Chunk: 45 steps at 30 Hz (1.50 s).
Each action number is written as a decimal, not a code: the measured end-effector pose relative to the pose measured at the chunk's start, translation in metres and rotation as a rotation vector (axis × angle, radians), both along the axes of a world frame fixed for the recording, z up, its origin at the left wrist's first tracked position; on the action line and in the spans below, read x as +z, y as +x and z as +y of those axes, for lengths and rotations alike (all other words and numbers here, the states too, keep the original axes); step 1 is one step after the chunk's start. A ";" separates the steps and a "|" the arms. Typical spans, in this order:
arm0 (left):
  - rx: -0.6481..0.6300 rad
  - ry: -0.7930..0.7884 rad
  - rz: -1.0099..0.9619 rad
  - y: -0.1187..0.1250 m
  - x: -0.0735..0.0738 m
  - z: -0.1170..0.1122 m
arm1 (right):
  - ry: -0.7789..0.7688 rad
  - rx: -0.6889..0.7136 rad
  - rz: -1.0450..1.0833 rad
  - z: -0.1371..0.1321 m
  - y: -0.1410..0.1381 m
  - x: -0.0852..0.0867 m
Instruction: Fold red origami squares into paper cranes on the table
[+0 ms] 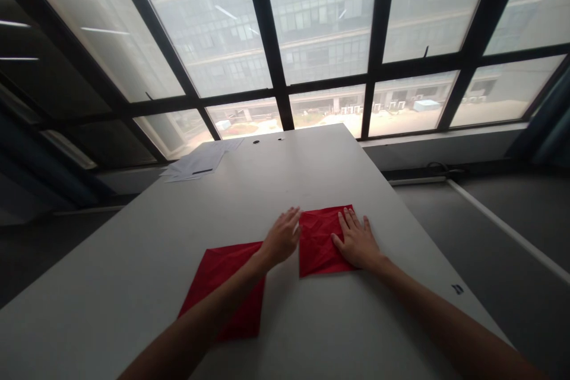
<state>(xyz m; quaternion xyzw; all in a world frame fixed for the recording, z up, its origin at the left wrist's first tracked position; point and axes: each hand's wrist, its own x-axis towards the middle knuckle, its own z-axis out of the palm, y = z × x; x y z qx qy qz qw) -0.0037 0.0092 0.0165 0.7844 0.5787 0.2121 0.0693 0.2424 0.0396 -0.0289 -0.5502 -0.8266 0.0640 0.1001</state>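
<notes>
Two red creased paper sheets lie on a white table (312,166). The right red sheet (317,243) is smaller and looks folded. My right hand (356,240) lies flat on its right part, fingers stretched out and a little apart. My left hand (281,238) rests at that sheet's left edge, fingers extended towards it and slightly blurred. The left red sheet (209,276) lies nearer to me, partly covered by my left forearm.
White papers (200,163) lie at the table's far left corner. Two small round holes (256,142) sit near the far edge. Large windows with dark frames stand behind the table. Grey floor runs along the table's right side.
</notes>
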 end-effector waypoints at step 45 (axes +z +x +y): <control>-0.218 -0.041 0.052 0.050 -0.025 0.025 | 0.012 0.117 -0.010 0.038 -0.002 0.006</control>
